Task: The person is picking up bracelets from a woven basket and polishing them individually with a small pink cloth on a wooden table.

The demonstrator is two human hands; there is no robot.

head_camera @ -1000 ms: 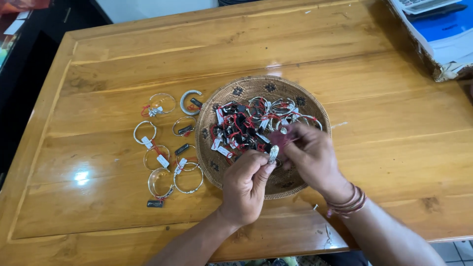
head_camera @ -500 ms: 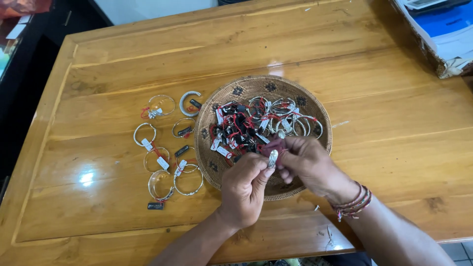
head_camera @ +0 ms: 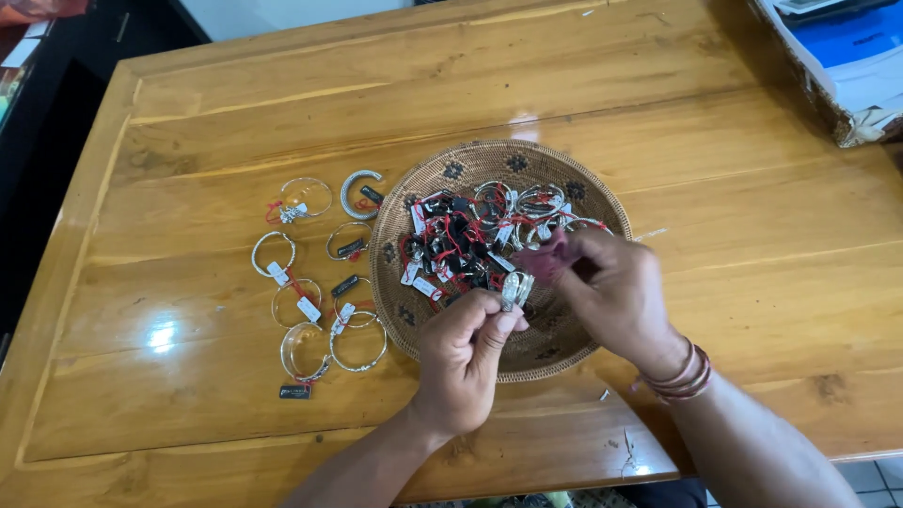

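Head view, looking down on a wooden table (head_camera: 470, 85). At lower centre of the frame, left hand (head_camera: 461, 362), fingers curled, thumb and forefinger pinching a small silver bangle (head_camera: 516, 289) held just above the near part of a round woven basket (head_camera: 583, 343). Just right of it, right hand (head_camera: 611, 292), fingers bent and closed around a scrap of dark red cloth (head_camera: 548, 256), pressed close to the bangle; whether cloth and bangle actually touch, cannot tell. On the right wrist, a stack of reddish bracelets (head_camera: 679, 374). Inside the basket, at frame centre, a tangled heap of silver bangles with red strings and black and white tags (head_camera: 461, 235), piled mostly in the far and left parts of the bowl, the near right part hidden by the hands. Left of the basket, laid flat on the table and apart from one another, a loose group of tagged bangles (head_camera: 310, 273): an open silver cuff (head_camera: 357, 193) nearest the basket rim at upper left, thin rings below it, two larger hoops (head_camera: 329, 346) overlapping at lower left centre, a small black tag (head_camera: 294, 391) beneath them. At upper right corner of the frame, a worn cardboard box (head_camera: 828, 94) holding blue and white papers, partly cut off by the edge.
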